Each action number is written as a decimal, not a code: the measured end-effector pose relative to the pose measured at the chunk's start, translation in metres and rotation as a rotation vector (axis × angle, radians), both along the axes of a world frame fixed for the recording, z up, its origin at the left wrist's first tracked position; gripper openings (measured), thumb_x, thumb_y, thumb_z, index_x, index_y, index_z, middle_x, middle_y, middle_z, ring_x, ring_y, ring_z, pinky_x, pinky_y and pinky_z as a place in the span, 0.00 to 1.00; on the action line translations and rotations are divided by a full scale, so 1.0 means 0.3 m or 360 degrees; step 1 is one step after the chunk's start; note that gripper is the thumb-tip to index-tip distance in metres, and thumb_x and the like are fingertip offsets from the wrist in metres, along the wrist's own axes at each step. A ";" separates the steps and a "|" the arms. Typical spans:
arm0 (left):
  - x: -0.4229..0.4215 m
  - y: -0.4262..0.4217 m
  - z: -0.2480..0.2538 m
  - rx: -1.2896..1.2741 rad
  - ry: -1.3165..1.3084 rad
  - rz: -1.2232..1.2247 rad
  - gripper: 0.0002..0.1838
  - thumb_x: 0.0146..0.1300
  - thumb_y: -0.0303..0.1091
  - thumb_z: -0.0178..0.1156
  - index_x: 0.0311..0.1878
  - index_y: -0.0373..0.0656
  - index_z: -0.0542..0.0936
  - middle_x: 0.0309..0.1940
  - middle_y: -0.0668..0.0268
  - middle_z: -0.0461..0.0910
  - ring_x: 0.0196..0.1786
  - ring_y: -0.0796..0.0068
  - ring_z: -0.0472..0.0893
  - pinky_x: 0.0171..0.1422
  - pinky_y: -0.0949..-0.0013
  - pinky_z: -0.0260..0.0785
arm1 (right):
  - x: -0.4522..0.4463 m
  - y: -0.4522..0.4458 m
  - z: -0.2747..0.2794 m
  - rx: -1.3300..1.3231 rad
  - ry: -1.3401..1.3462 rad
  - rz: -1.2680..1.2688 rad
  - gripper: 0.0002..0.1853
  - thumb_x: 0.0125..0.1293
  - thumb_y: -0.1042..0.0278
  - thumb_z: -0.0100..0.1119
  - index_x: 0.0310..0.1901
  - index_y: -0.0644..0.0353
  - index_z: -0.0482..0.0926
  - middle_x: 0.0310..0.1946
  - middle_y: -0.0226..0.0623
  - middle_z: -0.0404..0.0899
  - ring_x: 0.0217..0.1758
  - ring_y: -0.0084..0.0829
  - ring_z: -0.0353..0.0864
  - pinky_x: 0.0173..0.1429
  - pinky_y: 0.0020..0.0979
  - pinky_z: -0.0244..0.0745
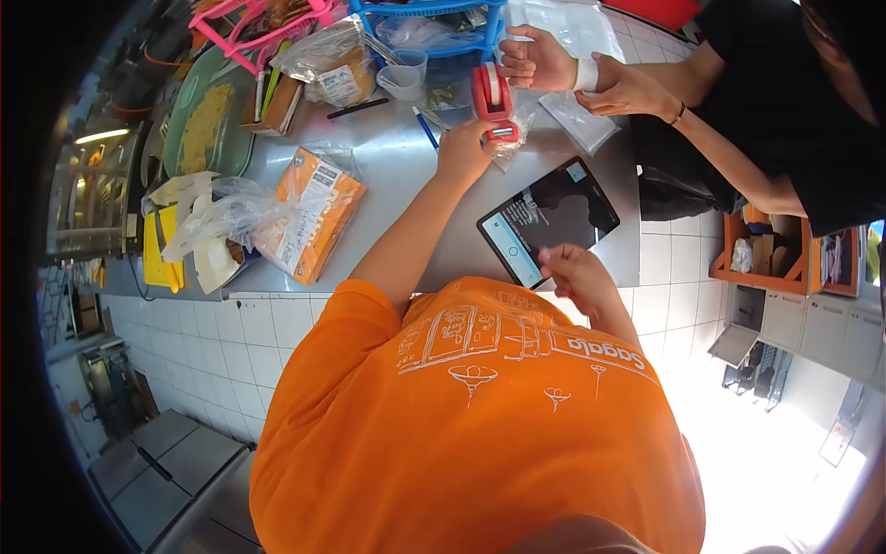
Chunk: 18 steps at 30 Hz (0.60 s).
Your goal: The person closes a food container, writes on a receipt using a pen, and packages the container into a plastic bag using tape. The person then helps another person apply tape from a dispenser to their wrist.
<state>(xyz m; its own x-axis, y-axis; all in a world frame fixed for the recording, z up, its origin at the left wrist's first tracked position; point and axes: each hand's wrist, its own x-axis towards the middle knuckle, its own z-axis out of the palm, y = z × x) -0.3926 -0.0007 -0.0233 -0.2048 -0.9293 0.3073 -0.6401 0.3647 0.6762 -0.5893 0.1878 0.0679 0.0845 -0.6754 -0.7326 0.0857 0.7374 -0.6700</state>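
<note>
My left hand (464, 153) is at the red tape dispenser (492, 100) on the steel table, its fingers at the small red and silver end piece (501, 135). Whether they grip it is hard to tell. Over the lower edge of a dark tablet (551, 217) hovers my right hand (574, 273), fingers curled near the lit screen; anything between its fingertips is too small to make out. Blue and dark pens (425, 128) lie just left of my left hand. A clear plastic bag (581, 121) rests right of the dispenser.
At the upper right, a co-worker in black touches a white wristband (587, 75). An orange box (320, 217) under plastic lies left. Behind are a green tray (242, 148), a wooden holder (274, 108), a measuring cup (402, 79), a pink basket (221, 35) and a blue basket (369, 9).
</note>
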 end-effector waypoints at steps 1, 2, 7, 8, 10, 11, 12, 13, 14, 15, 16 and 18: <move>-0.002 -0.003 -0.004 0.0031 0.0022 0.0011 0.15 0.52 0.34 0.65 0.45 0.47 0.82 0.41 0.61 0.82 0.44 0.57 0.80 0.50 0.57 0.69 | -0.002 0.042 0.004 0.0010 0.0038 0.0015 0.13 0.62 0.59 0.64 0.34 0.61 0.76 0.26 0.30 0.78 0.16 0.15 0.57 0.21 0.21 0.57; -0.003 -0.005 -0.010 0.0016 -0.0001 0.0017 0.15 0.52 0.34 0.65 0.45 0.47 0.82 0.40 0.61 0.82 0.44 0.57 0.80 0.50 0.57 0.70 | -0.005 0.081 0.008 0.0021 0.0077 0.0033 0.13 0.62 0.59 0.64 0.34 0.61 0.76 0.26 0.29 0.78 0.16 0.15 0.58 0.21 0.21 0.57; -0.008 -0.004 -0.013 -0.0014 0.0043 0.0010 0.15 0.52 0.34 0.66 0.45 0.47 0.82 0.41 0.60 0.82 0.46 0.58 0.80 0.50 0.58 0.71 | -0.031 0.233 0.062 0.0188 0.0205 0.0095 0.13 0.64 0.59 0.62 0.34 0.61 0.76 0.25 0.26 0.77 0.19 0.13 0.63 0.24 0.19 0.59; -0.008 -0.002 -0.016 -0.0002 0.0049 0.0012 0.15 0.52 0.34 0.66 0.45 0.47 0.82 0.42 0.60 0.82 0.46 0.58 0.80 0.50 0.58 0.71 | -0.039 0.258 0.056 0.0196 0.0135 0.0070 0.13 0.64 0.59 0.62 0.35 0.62 0.77 0.24 0.26 0.77 0.19 0.14 0.65 0.25 0.18 0.60; -0.009 -0.007 -0.027 0.0012 0.0062 0.0023 0.15 0.52 0.34 0.66 0.45 0.47 0.82 0.43 0.60 0.82 0.46 0.58 0.80 0.50 0.57 0.71 | -0.060 0.308 0.026 0.0245 0.0104 0.0109 0.13 0.64 0.59 0.62 0.35 0.62 0.77 0.24 0.27 0.77 0.20 0.14 0.66 0.25 0.18 0.60; -0.010 -0.008 -0.031 0.0003 0.0061 0.0029 0.16 0.52 0.34 0.66 0.45 0.46 0.82 0.43 0.60 0.82 0.46 0.57 0.81 0.50 0.58 0.71 | -0.066 0.330 0.018 0.0267 0.0090 0.0133 0.13 0.64 0.59 0.62 0.36 0.63 0.77 0.24 0.27 0.77 0.20 0.14 0.66 0.25 0.17 0.61; -0.013 -0.009 -0.034 -0.0008 0.0061 0.0038 0.16 0.52 0.34 0.66 0.45 0.45 0.82 0.42 0.59 0.82 0.45 0.56 0.81 0.50 0.58 0.72 | -0.069 0.347 0.021 0.0287 0.0092 0.0106 0.13 0.64 0.60 0.63 0.36 0.63 0.78 0.24 0.27 0.78 0.21 0.14 0.67 0.26 0.17 0.62; -0.015 -0.009 -0.038 -0.0018 0.0060 0.0048 0.16 0.52 0.34 0.66 0.45 0.43 0.81 0.42 0.58 0.82 0.45 0.55 0.81 0.50 0.58 0.72 | -0.076 0.353 0.019 0.0277 0.0106 0.0103 0.13 0.63 0.59 0.63 0.36 0.62 0.78 0.24 0.27 0.78 0.21 0.14 0.66 0.26 0.17 0.62; -0.017 -0.005 -0.045 -0.0244 0.0037 0.0126 0.16 0.52 0.35 0.66 0.44 0.41 0.81 0.42 0.58 0.82 0.44 0.55 0.81 0.49 0.59 0.72 | -0.085 0.363 0.015 0.0269 0.0117 0.0099 0.13 0.63 0.59 0.64 0.36 0.62 0.78 0.24 0.28 0.78 0.21 0.15 0.66 0.26 0.17 0.62; -0.022 0.002 -0.051 -0.0469 0.0014 0.0202 0.15 0.53 0.35 0.66 0.44 0.39 0.81 0.42 0.58 0.82 0.43 0.55 0.81 0.49 0.60 0.72 | -0.094 0.374 0.011 0.0263 0.0130 0.0094 0.13 0.63 0.59 0.64 0.36 0.62 0.78 0.25 0.28 0.79 0.21 0.15 0.66 0.26 0.17 0.62; -0.029 0.014 -0.059 -0.0694 -0.0010 0.0280 0.15 0.54 0.35 0.65 0.43 0.37 0.80 0.42 0.58 0.82 0.43 0.55 0.81 0.48 0.61 0.72 | -0.100 0.381 -0.005 0.0245 0.0122 0.0092 0.13 0.62 0.59 0.64 0.36 0.62 0.78 0.25 0.28 0.79 0.21 0.15 0.65 0.26 0.17 0.62; -0.061 0.065 -0.066 0.0103 0.0539 0.0655 0.15 0.56 0.37 0.65 0.41 0.36 0.80 0.38 0.60 0.82 0.38 0.61 0.81 0.43 0.64 0.73 | -0.108 0.389 -0.065 0.0202 0.0106 0.0087 0.13 0.61 0.59 0.65 0.36 0.62 0.78 0.25 0.29 0.79 0.22 0.15 0.64 0.27 0.17 0.62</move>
